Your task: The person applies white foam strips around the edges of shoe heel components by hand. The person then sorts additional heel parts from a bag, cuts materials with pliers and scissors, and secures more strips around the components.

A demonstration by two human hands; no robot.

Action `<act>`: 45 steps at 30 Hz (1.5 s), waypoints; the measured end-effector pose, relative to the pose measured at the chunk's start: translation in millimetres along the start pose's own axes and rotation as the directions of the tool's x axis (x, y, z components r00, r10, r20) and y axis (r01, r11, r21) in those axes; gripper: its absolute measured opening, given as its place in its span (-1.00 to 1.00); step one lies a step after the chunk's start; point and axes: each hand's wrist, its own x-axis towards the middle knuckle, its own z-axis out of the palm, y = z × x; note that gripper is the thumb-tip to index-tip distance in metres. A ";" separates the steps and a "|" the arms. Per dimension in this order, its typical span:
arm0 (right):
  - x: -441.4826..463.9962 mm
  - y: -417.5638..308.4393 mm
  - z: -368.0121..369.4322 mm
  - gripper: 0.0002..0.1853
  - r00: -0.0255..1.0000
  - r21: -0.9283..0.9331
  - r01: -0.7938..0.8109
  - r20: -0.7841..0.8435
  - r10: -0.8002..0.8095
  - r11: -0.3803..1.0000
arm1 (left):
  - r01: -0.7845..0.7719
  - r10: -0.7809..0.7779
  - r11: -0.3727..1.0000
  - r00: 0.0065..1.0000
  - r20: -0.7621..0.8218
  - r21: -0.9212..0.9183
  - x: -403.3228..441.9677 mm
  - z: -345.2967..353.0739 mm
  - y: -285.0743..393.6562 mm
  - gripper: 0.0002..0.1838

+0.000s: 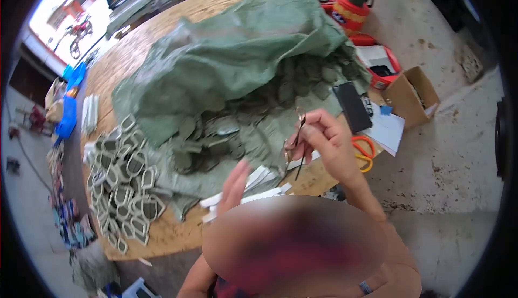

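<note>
Thin metal-framed eyeglasses point(300, 121) hang from my right hand point(324, 136), whose fingers pinch them above the table's front edge. My left hand point(234, 186) is raised, its fingers stretched out, beside white strips point(263, 178); its lower part is hidden by a blurred area. Behind both hands a green plastic sack point(226, 55) lies open on the wooden table point(186, 228), with many dark green flat pieces point(189, 155) spilling from it. At the left is a pile of dark pieces with pale edging point(127, 174).
Orange-handled scissors point(364, 152), a dark flat case point(353, 107) and white paper point(386, 128) lie at the right edge. Beyond them stand a cardboard box point(413, 97), a red basket point(386, 55) and a red container point(349, 14). Another white bundle point(90, 113) is far left.
</note>
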 end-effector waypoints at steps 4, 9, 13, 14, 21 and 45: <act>-16.9 17.0 42.3 -0.86 0.988 -0.192 0.136 0.096 -0.119 0.972 | 0.010 -0.067 0.895 0.991 -0.112 -0.445 16.2 9.8 -6.8 -0.07; -24.7 7.6 62.8 -0.85 0.814 -0.593 0.581 0.422 -0.400 0.557 | 0.173 -0.152 0.967 0.981 0.118 -0.186 3.3 -31.2 -11.3 -0.51; -26.2 -1.8 72.9 -0.78 0.764 -0.672 0.638 0.488 -0.422 0.378 | 0.249 -0.226 0.914 0.968 0.109 -0.320 -19.7 -27.4 -26.8 -0.82; -24.3 4.9 73.0 -0.73 0.714 -0.677 0.664 0.447 -0.539 0.317 | 0.272 -0.288 0.889 0.957 0.011 -0.369 -22.1 -31.3 -24.6 -0.84; -41.8 32.1 85.8 -0.47 0.976 -0.176 0.088 0.212 -0.049 0.980 | 0.208 -0.470 0.749 0.836 -0.283 -0.629 -35.3 -58.9 -18.4 -0.70; -59.1 2.5 105.3 -0.83 0.956 0.660 0.161 0.080 -0.282 0.734 | -0.113 -0.188 0.757 0.905 -0.381 -0.643 -36.2 -80.1 44.6 -0.71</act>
